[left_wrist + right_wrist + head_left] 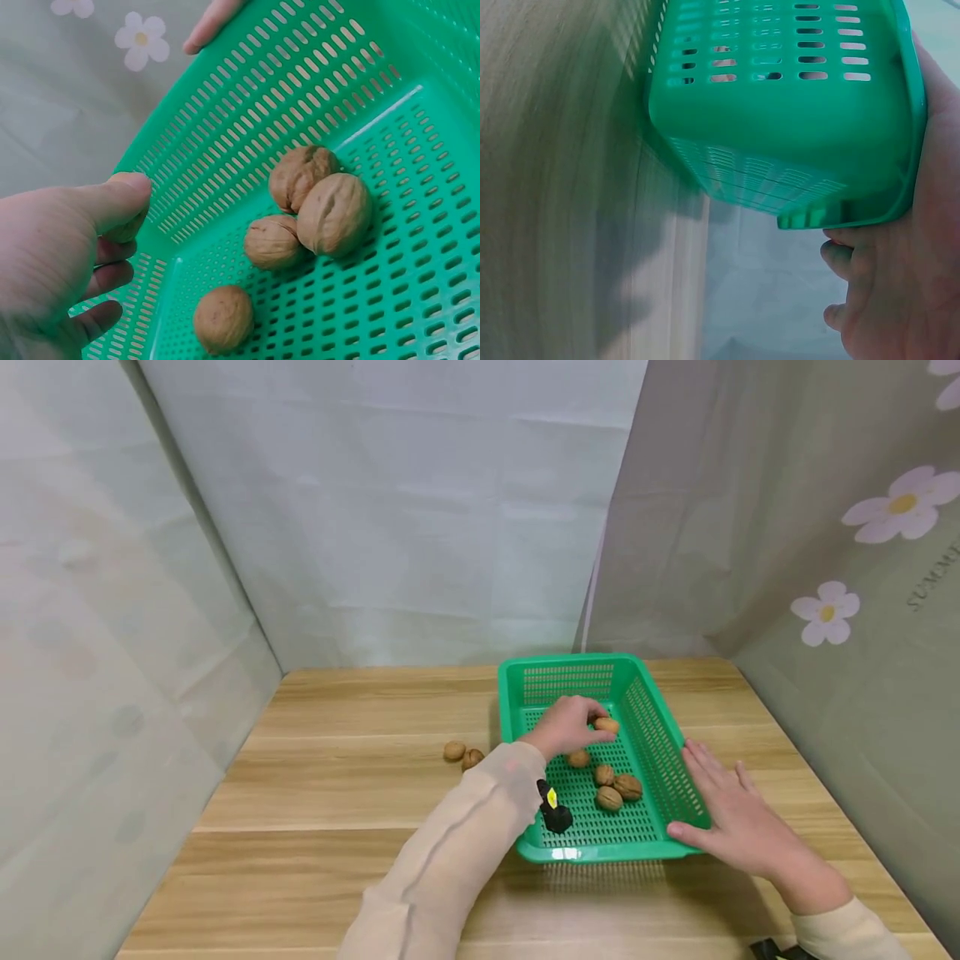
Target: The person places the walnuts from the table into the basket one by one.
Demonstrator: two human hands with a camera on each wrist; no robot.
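A green plastic basket with slotted walls stands on the table. Over its inside, my left hand pinches a walnut between thumb and fingers; in the left wrist view the thumb covers most of that nut. On the basket floor lie several walnuts, three of them touching and another walnut apart. My right hand rests against the basket's right rim and near corner, its fingers fairly straight along the outside and the thumb at the front edge.
Left of the basket, beside my left forearm, a smaller walnut and a darker walnut lie on the wooden table. Pale cloth walls close off the back and both sides; the right one bears printed flowers.
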